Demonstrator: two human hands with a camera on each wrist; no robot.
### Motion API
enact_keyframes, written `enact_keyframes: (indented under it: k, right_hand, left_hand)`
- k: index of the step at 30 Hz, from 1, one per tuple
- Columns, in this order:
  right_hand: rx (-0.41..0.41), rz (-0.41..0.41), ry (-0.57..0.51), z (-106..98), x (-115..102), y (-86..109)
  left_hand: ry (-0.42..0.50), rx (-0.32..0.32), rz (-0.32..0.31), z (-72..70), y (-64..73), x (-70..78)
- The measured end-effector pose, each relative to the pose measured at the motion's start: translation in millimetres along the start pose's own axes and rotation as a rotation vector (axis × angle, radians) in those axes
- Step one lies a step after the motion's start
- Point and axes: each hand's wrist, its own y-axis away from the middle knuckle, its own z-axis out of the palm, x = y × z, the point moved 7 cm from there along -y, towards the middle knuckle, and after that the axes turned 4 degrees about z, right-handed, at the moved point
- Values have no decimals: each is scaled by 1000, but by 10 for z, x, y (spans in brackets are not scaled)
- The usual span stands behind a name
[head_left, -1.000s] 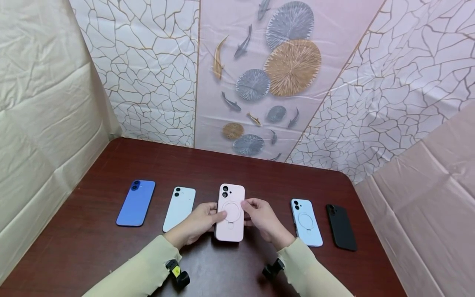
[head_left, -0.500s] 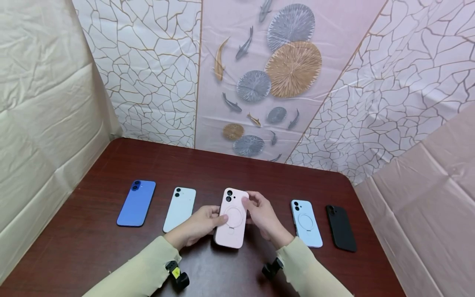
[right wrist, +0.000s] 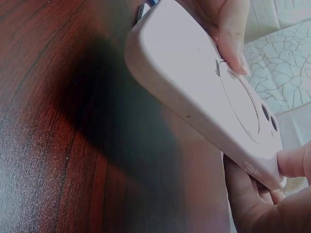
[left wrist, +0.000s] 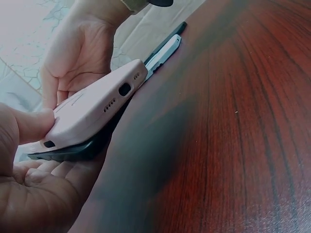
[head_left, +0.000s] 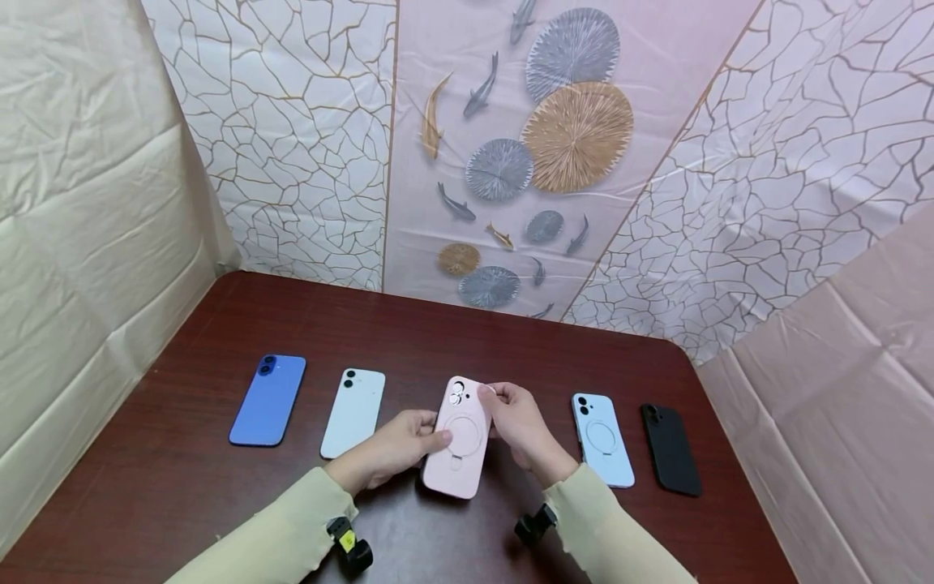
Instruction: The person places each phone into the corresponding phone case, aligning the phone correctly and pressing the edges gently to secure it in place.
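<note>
A pink phone case (head_left: pixel 458 458) with a ring on its back is held tilted above the table between both hands. Its camera holes look pale in the head view. Beneath it, in the left wrist view, a dark, phone-like slab (left wrist: pixel 90 148) lies against the pink case (left wrist: pixel 92 107), with a gap at one corner. My left hand (head_left: pixel 394 446) grips the left side, thumb on the back and fingers underneath. At the top right corner, my right hand (head_left: pixel 520 422) pinches the case, its thumb on the corner; fingers lie below in the right wrist view.
To the left on the dark red table (head_left: pixel 292 316) lie a blue phone (head_left: pixel 267 401) and a white phone (head_left: pixel 353 412). Right of my hands are a light blue case (head_left: pixel 604 442) with a ring and a black case or phone (head_left: pixel 671 448). Fabric walls enclose the table.
The pink case has tilted clockwise and shifted slightly right and nearer. My right thumb has gone up to its top corner. The camera holes have turned from dark to pale.
</note>
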Motion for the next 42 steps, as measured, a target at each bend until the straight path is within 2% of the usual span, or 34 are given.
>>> enact_keyframes:
  k: [5, 8, 12, 14, 29, 37, 42]
  right_hand:
    - [14, 0, -17, -10, 4, 1]
    - [20, -1, -24, -17, 6, 1]
    - [30, -1, -20, -33, 5, 6]
    - [32, 2, -15, -40, 4, 9]
    - [8, 6, -12, -28, -17, 14]
    - [22, 31, 6, -22, 12, 8]
    - [30, 32, -13, -29, 24, -4]
  left_hand:
    - [-89, 14, 39, -1, -4, 22]
    - [-183, 35, 63, -14, -4, 33]
    - [-281, 71, 78, -36, -5, 37]
    - [-299, 79, 79, -40, -5, 41]
    - [-206, 67, 39, -9, 25, 64]
    - [-152, 112, 27, -41, 16, 43]
    - [-109, 114, 31, -48, -14, 32]
